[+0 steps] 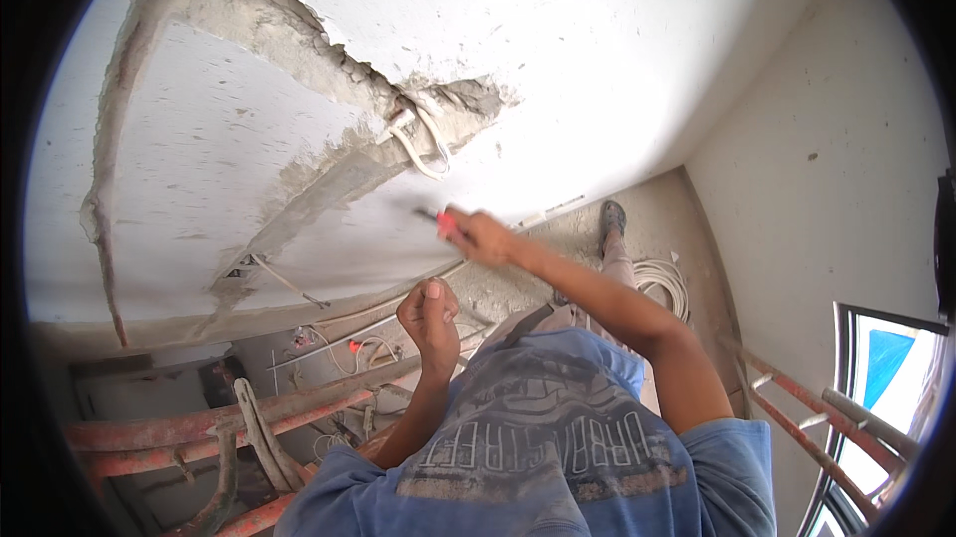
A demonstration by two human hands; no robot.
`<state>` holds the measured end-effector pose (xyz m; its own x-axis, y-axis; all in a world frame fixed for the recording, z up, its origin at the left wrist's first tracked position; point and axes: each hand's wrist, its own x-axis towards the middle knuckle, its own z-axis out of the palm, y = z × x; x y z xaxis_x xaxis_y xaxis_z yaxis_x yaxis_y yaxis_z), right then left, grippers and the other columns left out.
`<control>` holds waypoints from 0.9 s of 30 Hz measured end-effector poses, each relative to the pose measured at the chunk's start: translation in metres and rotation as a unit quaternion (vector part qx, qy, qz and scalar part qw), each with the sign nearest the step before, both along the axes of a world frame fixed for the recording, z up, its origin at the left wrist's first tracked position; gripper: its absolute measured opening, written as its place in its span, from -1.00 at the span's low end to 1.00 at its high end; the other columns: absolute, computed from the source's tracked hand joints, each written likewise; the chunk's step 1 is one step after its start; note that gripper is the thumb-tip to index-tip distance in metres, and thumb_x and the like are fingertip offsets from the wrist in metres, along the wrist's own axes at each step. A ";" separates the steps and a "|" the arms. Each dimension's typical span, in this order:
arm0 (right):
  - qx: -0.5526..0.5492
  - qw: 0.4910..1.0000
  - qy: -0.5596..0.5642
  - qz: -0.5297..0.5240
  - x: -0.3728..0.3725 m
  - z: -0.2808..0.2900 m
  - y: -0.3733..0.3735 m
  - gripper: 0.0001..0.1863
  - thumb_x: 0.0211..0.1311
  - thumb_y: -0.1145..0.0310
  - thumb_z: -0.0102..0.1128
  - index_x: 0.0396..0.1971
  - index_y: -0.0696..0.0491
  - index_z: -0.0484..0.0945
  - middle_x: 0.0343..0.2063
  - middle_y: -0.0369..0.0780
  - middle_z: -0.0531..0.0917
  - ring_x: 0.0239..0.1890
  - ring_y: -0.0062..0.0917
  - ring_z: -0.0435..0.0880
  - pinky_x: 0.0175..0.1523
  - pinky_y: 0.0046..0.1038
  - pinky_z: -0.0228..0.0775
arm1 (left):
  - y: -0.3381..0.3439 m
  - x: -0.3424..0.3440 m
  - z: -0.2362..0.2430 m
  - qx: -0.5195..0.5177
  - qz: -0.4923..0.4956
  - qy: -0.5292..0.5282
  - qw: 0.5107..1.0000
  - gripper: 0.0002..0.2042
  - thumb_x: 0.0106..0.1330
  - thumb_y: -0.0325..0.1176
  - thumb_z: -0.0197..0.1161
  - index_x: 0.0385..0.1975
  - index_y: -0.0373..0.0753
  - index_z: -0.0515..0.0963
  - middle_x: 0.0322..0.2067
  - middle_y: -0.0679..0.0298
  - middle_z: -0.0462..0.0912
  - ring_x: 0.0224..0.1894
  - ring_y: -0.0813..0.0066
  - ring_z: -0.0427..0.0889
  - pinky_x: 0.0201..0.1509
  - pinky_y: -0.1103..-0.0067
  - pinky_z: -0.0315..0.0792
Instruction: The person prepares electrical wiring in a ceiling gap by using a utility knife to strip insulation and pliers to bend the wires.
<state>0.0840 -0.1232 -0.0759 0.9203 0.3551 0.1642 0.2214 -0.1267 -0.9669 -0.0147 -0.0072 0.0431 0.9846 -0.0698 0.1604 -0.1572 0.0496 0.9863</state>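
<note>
My right hand's (483,240) fingers are wrapped around a red-handled tool (447,224), its dark tip blurred and pointing left; I can't tell whether it meets the wall (588,69). My left hand (430,316), nearer me, has its fingers curled in, thumb against them; whether they pinch anything I can't tell. Beyond the tool, white cables (430,144) loop out of the broken groove (344,69). As I judge it, a firm grip, short controlled strokes and a tip angled clear of those cables serve best here, with the left hand kept out of the tool's path.
</note>
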 end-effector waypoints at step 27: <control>0.379 0.874 0.130 -0.275 0.006 0.014 0.102 -0.77 0.51 0.21 -0.07 -0.29 0.05 0.26 -0.68 -0.36 0.37 -0.70 -0.71 0.35 -0.59 -0.58 0.31 | 0.059 -0.053 -0.011 0.039 0.084 0.078 0.993 -0.65 0.39 -0.30 0.11 -0.66 -0.27 0.31 -0.66 0.36 0.35 -0.59 0.70 0.23 -0.50 0.65 0.09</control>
